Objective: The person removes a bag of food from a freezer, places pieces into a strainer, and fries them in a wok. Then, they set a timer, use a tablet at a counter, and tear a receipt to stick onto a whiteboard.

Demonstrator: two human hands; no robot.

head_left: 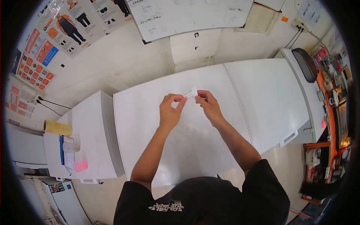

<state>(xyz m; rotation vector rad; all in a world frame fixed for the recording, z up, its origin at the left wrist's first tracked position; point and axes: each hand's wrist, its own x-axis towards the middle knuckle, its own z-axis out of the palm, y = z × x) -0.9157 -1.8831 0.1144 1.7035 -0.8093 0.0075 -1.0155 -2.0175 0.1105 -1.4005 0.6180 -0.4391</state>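
A small white label with dark print is held up between my hands, over the white chest freezer lid. Thumb and forefinger of my left hand pinch its left end. At the right end, my right hand is closed in a pinch on the label's edge. The print is too small to read. Below the hands, the lid shows a faint reflection.
On the left, another white freezer bears a yellow tape roll, a clear cup and a pink item. A black speaker-like object and an orange shelf stand right. A whiteboard hangs behind.
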